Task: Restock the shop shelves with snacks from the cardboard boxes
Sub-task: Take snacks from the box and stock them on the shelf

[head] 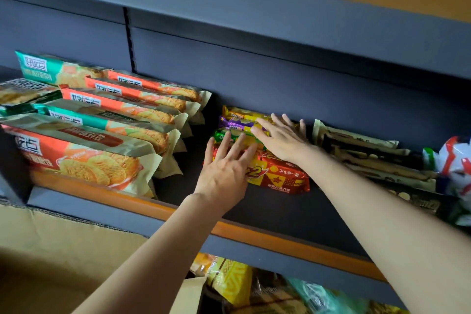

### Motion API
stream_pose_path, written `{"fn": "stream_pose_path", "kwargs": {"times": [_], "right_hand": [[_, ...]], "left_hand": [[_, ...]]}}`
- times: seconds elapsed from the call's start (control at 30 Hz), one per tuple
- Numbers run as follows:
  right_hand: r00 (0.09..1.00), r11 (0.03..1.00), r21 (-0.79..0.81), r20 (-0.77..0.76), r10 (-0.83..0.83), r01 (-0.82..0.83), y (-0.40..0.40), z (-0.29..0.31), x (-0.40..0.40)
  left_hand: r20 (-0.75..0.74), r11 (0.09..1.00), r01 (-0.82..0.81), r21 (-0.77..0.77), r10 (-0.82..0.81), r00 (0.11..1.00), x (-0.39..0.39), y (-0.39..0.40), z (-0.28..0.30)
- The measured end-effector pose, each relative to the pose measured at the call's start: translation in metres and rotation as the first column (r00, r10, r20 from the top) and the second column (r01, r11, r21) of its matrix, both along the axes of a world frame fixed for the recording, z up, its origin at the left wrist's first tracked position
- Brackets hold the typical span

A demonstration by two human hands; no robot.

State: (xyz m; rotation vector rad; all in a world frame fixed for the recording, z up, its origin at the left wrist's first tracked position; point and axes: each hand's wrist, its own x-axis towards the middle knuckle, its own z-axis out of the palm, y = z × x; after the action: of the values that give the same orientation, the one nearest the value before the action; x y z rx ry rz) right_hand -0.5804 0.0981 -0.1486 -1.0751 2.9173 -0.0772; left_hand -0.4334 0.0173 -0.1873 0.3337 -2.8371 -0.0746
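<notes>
On shelf point(254, 214), bright snack packs point(280, 176)

On the dark shelf point(267, 209), both hands lie flat with straight fingers on a row of small snack packs. The left hand point(224, 171) presses the red pack point(280, 176) at the front and touches the green pack point(224, 135); the right hand point(283, 140), at about two o'clock from it, covers the purple pack point(237, 123) and yellow pack point(242, 112). Biscuit bags point(102, 130) stand at nine o'clock, brown packs point(369, 155) at three. A cardboard box point(51, 250) sits at seven o'clock, its contents possibly out of sight.
</notes>
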Motion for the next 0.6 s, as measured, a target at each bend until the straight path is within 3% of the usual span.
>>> {"fn": "stream_pose_path", "kwargs": {"times": [0.27,0.4,0.6], "right_hand": [[0.998,0.971,-0.237,0.059,0.037,-0.022,0.061,0.010,0.048],[0.993,0.990,-0.071,-0.003,0.122,-0.122,0.135,0.020,0.085],[0.990,0.994,0.112,-0.137,0.035,-0.020,0.261,0.038,0.086]], "left_hand": [[-0.185,0.995,-0.032,0.094,0.049,0.982,0.027,0.014,0.025],[-0.192,0.997,0.074,-0.023,-0.077,0.978,0.034,0.033,0.034],[-0.237,0.979,0.172,-0.108,-0.194,0.952,0.012,0.118,0.052]]}}
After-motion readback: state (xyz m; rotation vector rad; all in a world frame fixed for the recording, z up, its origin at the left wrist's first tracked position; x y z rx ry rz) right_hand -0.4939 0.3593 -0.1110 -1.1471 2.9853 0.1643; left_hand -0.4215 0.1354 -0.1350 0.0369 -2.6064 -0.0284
